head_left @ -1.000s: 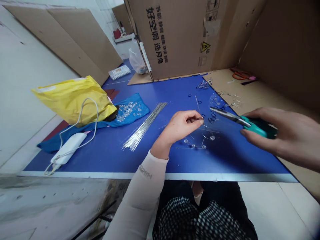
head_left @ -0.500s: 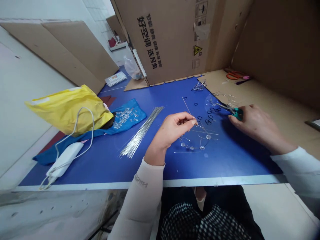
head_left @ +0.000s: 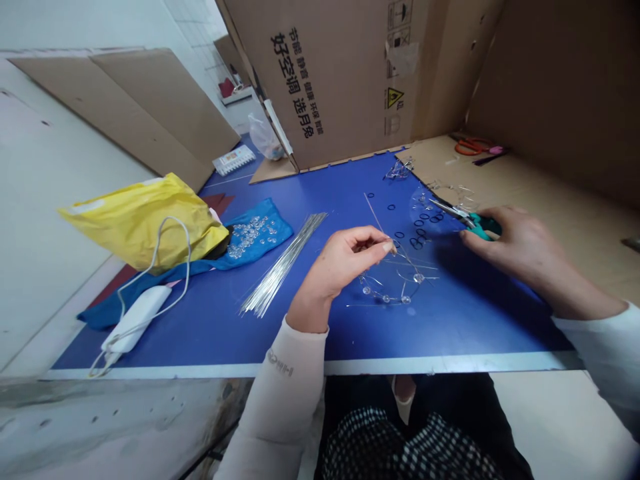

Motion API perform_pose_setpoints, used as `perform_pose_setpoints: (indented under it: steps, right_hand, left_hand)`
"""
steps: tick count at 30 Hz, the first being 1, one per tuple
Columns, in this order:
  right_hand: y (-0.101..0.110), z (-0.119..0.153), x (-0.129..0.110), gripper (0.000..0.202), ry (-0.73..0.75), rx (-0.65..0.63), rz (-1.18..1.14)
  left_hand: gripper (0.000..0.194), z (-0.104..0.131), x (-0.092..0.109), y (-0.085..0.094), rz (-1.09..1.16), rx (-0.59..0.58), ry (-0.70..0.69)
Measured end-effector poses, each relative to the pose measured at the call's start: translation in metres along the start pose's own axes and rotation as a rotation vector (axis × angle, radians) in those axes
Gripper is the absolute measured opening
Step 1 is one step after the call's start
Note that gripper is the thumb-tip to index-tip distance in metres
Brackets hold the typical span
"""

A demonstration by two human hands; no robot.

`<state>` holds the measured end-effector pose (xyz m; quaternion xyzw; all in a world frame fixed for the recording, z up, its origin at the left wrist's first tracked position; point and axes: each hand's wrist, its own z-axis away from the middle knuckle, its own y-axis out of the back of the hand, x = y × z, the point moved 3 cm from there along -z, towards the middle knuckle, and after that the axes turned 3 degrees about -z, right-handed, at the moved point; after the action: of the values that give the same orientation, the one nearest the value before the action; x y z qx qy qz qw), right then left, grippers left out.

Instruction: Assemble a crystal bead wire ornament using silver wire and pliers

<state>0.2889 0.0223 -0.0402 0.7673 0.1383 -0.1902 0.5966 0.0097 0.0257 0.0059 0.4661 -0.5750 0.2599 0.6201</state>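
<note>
**Pinching a thin wire while pliers rest at the mat's edge**

Pinching a thin straight wire (head_left: 379, 223) between thumb and forefinger, the left hand (head_left: 345, 260) is hovering low over the blue mat (head_left: 310, 313), its other fingers curled in. The wire is running up and away from the fingertips as a fine pale line; how much of it is lying inside the grip is hidden by the fingers. Just beside and below the pinch, a piece of beaded wirework (head_left: 395, 287) is lying on the mat: curved strands with small clear round beads, so slight that its exact shape is hard to make out.

The right hand (head_left: 510, 247) is closing around the teal handles of a pair of pliers (head_left: 465, 217), whose slim metal nose is pointing left, toward a scatter of small dark rings (head_left: 420, 233) on the mat. The palm is covering most of the handles, so whether the nose is parted cannot be told. The pliers are lying well apart from the pinched wire, with the rings between them.

Further left, a bundle of straight silvery wires (head_left: 283, 267) is fanning out on the mat. Beyond it, a blue cloth (head_left: 265, 230) is holding a heap of clear glassy beads, a crumpled yellow plastic bag (head_left: 145, 217) is sitting beside it, and a white charger (head_left: 133, 320) with a looping cord is lying near the front edge. Corrugated cardboard (head_left: 350, 73) printed with black characters is standing behind, and orange-handled scissors (head_left: 470, 147) are lying on a cardboard sheet at the far right. Both sleeves are pale and partly cut off by the frame.
</note>
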Motion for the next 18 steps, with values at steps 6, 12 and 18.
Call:
perform_pose_setpoints:
  steps: [6,12,18]
  right_hand:
    - [0.002,0.002,-0.003,0.046,0.016,0.036,-0.050]
    - [0.012,0.012,-0.023,0.035,-0.096,-0.019,-0.231]
    - [0.018,0.029,-0.066,0.029,-0.097,-0.247,-0.629]
  left_hand:
    - [0.016,0.000,-0.001,0.000,0.020,0.035,-0.034]
    - [0.017,0.000,0.001,-0.002,0.001,0.019,-0.022]
    - [0.017,0.000,0.001,-0.007,-0.093,-0.005,-0.027]
